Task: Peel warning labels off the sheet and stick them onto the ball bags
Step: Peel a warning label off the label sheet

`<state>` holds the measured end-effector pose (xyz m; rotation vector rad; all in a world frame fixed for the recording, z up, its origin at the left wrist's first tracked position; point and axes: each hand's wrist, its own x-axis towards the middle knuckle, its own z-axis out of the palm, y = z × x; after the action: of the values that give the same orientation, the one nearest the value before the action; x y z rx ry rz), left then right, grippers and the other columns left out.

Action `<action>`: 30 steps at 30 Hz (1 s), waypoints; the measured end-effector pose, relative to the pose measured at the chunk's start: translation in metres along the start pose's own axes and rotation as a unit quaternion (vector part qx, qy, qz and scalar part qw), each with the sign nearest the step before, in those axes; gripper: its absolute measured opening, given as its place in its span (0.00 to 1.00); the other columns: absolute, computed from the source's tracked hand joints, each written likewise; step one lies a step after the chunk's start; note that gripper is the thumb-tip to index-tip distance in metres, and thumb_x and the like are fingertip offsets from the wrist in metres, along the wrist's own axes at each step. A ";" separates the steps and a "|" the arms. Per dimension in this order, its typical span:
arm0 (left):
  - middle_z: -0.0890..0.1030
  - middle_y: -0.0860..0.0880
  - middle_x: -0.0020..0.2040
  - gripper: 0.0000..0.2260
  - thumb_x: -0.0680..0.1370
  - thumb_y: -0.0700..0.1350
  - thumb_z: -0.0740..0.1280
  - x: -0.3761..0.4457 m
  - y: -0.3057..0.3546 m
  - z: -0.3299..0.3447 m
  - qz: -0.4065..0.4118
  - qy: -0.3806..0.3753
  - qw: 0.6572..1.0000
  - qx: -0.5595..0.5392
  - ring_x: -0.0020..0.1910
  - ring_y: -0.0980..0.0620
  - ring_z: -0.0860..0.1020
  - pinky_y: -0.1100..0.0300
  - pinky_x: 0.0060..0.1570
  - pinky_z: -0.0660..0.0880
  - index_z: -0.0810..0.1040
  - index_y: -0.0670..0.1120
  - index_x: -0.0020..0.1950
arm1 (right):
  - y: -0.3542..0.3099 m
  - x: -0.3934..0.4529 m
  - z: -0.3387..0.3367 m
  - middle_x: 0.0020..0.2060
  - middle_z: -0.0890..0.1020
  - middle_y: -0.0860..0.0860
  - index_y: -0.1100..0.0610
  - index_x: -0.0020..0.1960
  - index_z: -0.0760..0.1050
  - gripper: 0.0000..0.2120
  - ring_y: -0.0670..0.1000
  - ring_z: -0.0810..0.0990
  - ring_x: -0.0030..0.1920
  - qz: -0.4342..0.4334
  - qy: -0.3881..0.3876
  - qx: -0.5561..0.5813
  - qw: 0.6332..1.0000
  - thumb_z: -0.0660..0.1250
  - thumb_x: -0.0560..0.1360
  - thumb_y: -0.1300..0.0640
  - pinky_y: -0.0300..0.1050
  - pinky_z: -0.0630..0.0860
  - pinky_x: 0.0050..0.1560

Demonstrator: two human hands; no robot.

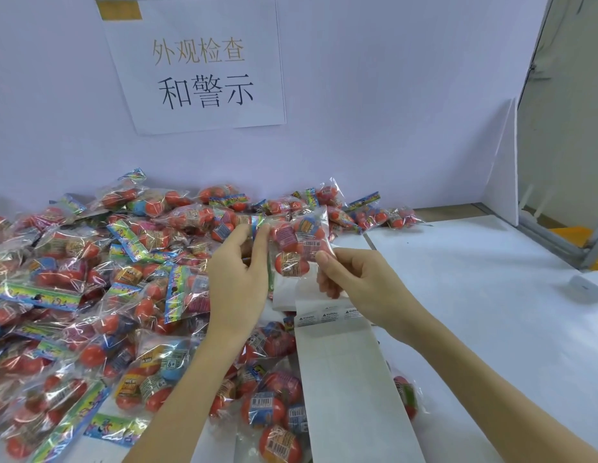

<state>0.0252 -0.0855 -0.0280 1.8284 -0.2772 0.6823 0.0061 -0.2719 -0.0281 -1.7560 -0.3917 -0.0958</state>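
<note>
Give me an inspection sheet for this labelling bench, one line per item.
Surface: white table, bare on its right part.
Job's things: held ball bag lifted over the label sheet; a row of warning labels on the sheet.
Clutter: pile of ball bags covers the left side.
Grippers: left hand pinches the bag's header; right hand pinches its lower edge.
Cables: nothing seen.
Surroundings: paper sign on the back wall; small white device at far right.

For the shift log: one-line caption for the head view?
Both hands, left hand and right hand, hold a ball bag above the label sheet.
</note>
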 end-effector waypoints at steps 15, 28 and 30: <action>0.86 0.48 0.44 0.18 0.77 0.59 0.72 0.007 0.003 -0.004 -0.122 -0.072 0.982 -0.124 0.39 0.49 0.86 0.57 0.41 0.83 0.80 0.52 0.62 | 0.010 0.005 -0.002 0.38 0.86 0.47 0.56 0.44 0.84 0.10 0.46 0.81 0.36 -0.040 0.088 -0.015 0.995 0.69 0.83 0.56 0.38 0.78 0.38; 0.86 0.40 0.51 0.27 0.74 0.64 0.72 0.000 0.009 0.010 -0.222 -0.186 0.887 -0.359 0.55 0.39 0.85 0.51 0.54 0.82 0.84 0.42 0.58 | 0.022 0.002 0.002 0.41 0.78 0.56 0.59 0.63 0.84 0.13 0.58 0.78 0.32 -0.192 0.164 -0.320 0.913 0.69 0.81 0.67 0.57 0.79 0.36; 0.87 0.42 0.56 0.32 0.73 0.63 0.77 -0.004 0.010 0.016 -0.211 -0.134 0.926 -0.282 0.54 0.42 0.87 0.47 0.56 0.83 0.76 0.42 0.66 | 0.022 0.002 0.003 0.45 0.80 0.55 0.57 0.68 0.81 0.17 0.55 0.77 0.34 -0.206 0.141 -0.342 0.906 0.70 0.81 0.65 0.56 0.79 0.40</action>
<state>0.0218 -0.1039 -0.0259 1.3504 -0.2187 0.0305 0.0142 -0.2726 -0.0486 -2.2735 -0.5536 -0.8728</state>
